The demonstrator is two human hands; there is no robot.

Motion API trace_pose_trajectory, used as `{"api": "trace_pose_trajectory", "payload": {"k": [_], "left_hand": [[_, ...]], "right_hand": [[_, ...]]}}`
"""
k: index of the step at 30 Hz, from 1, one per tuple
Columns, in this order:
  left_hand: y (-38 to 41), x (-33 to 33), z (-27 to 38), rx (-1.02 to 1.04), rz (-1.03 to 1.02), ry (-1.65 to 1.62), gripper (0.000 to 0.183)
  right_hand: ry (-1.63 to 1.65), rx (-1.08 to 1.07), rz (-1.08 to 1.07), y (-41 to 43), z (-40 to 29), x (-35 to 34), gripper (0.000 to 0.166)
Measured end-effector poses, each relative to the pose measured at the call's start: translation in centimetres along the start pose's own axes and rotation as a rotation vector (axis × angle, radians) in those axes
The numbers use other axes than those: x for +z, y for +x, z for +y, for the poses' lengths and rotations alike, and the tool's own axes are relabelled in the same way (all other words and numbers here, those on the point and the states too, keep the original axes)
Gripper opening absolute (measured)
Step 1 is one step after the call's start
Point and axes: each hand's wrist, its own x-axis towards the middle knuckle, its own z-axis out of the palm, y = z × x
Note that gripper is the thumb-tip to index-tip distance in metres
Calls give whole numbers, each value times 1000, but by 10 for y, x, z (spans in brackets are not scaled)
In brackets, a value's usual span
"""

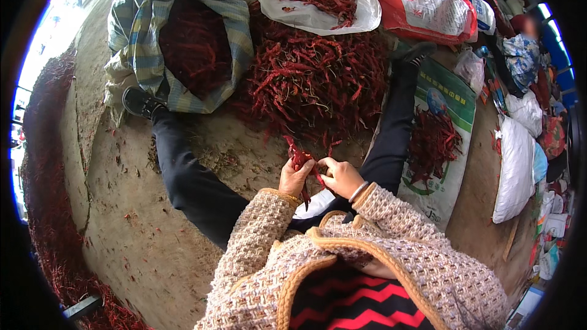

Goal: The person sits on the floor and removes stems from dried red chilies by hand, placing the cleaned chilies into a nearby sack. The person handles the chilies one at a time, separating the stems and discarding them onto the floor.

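Note:
My left hand [294, 178] is closed around a small bunch of dried red chili peppers [299, 157], whose ends stick out above and below the fingers. Close beside it, my right hand [343, 177], with a bracelet at the wrist, pinches a red chili pepper [317, 176] that lies between the two hands. Beyond both hands, between my outstretched legs, rises a large heap of dried red chilies [316, 82] with thin pale stems. Part of the held peppers is hidden by my fingers.
A checked woven sack [236, 18] and a white sack [367, 4], both holding chilies, stand behind the heap. More chilies [433, 146] lie on a flattened green-and-white sack [451, 101] at right. A stuffed white sack [513, 169] and another person [523, 59] are farther right.

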Motion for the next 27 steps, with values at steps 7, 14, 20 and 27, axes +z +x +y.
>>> {"api": "trace_pose_trajectory", "payload": {"k": [7, 14, 20, 27], "left_hand": [[2, -2, -13, -42, 149, -7, 7], [5, -6, -13, -129, 65, -161, 9], [9, -17, -30, -71, 226, 32, 10], [98, -41, 143, 379, 327, 176, 10]], "right_hand": [[-431, -119, -15, 6, -14, 11, 18], [791, 199, -270, 13, -16, 8, 23], [971, -85, -1019, 12, -85, -23, 18], [417, 352, -437, 9, 34, 20, 33]]}}
